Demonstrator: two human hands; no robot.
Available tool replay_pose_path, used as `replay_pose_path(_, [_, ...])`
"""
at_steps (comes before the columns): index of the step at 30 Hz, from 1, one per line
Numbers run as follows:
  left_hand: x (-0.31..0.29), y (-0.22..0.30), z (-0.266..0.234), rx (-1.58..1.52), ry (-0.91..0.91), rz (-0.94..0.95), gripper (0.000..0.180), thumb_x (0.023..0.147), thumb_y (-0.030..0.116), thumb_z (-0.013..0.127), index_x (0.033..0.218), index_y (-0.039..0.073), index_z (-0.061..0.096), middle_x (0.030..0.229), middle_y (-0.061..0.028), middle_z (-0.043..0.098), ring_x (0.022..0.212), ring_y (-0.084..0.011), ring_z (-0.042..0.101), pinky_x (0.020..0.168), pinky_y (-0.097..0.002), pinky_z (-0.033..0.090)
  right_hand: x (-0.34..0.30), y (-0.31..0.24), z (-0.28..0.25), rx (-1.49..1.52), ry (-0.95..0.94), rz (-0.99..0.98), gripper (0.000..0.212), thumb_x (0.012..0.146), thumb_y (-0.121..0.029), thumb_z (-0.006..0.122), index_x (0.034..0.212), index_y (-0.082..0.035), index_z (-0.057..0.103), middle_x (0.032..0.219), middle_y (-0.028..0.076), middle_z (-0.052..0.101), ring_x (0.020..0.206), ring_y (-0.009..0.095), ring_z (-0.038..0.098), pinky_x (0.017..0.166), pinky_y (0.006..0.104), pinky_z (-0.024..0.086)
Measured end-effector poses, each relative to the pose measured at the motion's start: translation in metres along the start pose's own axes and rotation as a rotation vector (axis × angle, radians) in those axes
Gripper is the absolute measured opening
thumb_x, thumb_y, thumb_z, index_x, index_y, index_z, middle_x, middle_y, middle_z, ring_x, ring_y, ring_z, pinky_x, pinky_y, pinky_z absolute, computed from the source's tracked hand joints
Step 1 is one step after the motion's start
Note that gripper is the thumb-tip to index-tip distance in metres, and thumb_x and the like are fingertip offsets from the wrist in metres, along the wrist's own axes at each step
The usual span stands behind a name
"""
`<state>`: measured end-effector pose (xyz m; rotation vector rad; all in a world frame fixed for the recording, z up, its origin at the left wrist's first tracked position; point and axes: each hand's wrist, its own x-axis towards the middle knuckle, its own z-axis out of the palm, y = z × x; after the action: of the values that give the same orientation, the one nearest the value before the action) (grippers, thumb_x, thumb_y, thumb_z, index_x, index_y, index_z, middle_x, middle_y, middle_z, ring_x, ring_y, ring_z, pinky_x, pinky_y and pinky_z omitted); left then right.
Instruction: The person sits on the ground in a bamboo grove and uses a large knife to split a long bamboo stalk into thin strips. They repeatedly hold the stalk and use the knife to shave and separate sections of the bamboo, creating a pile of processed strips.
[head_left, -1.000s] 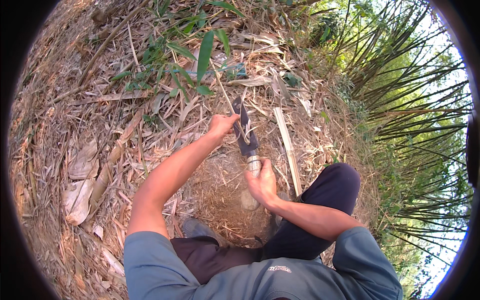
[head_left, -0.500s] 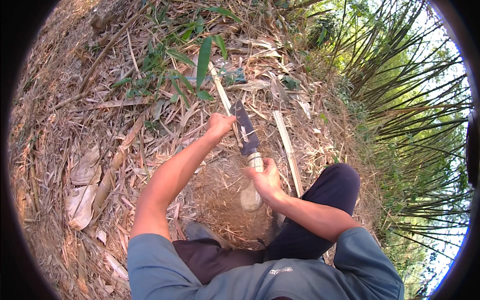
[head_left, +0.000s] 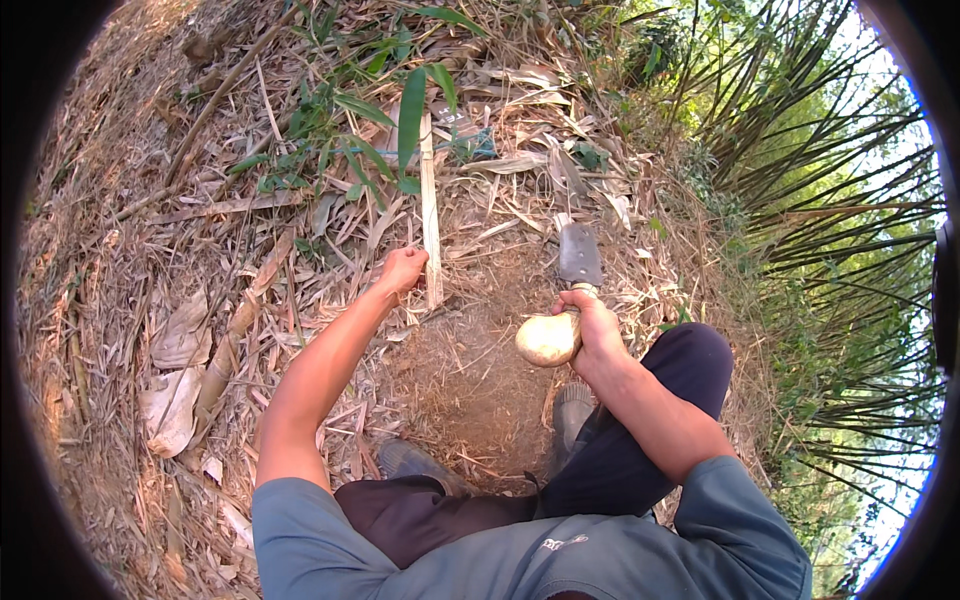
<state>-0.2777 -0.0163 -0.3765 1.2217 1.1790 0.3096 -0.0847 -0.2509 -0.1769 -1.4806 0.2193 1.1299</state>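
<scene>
My left hand [head_left: 403, 270] is closed, its fingertips against the left edge of a pale split bamboo strip [head_left: 431, 215]. That strip points away from me, its near end by the bare soil and its far end under green leaves. To the right, my right hand [head_left: 592, 325] grips a broad-bladed knife. The knife's dark blade [head_left: 579, 256] points away from me, while its thick, pale, bulbous handle end [head_left: 548, 341] sticks out left of the hand. A pale strip end [head_left: 563, 220] shows by the blade tip; anything more of it is hidden by knife and hand.
Dry bamboo leaves and sheaths [head_left: 172, 410] litter the ground on the left. Green leaves [head_left: 411, 118] hang ahead. Bare soil [head_left: 485, 385] lies between my boots [head_left: 570, 412]. Dense bamboo stems [head_left: 840, 215] stand on the right.
The knife has come off the left strip and swung right with my right hand, over where the other strip lay. My left hand has moved slightly left and nearer, the strip now straighter.
</scene>
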Motion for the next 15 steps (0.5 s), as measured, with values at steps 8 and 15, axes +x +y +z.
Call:
replay_pose_path(8, [-0.013, 0.029, 0.028, 0.237, 0.121, 0.213, 0.035, 0.097, 0.031, 0.054, 0.079, 0.003, 0.064, 0.067, -0.0015, 0.060, 0.059, -0.0114, 0.055, 0.053, -0.0316, 0.043, 0.017, 0.054, -0.012, -0.082, -0.006, 0.278, 0.008, 0.087, -0.004, 0.058, 0.095, -0.003, 0.056, 0.080, 0.010, 0.060, 0.070, 0.024, 0.062, 0.067, 0.0416, 0.059])
replay_pose_path(15, [0.004, 0.003, 0.032, -0.120, 0.206, 0.134, 0.039, 0.097, 0.031, 0.049, 0.072, 0.003, 0.057, 0.062, -0.0004, 0.049, 0.058, -0.0103, 0.041, 0.054, -0.0354, 0.035, 0.008, 0.077, 0.000, -0.373, -0.103, 0.313, 0.013, 0.089, -0.007, 0.062, 0.090, 0.006, 0.062, 0.080, 0.014, 0.063, 0.072, 0.025, 0.064, 0.065, 0.0418, 0.056])
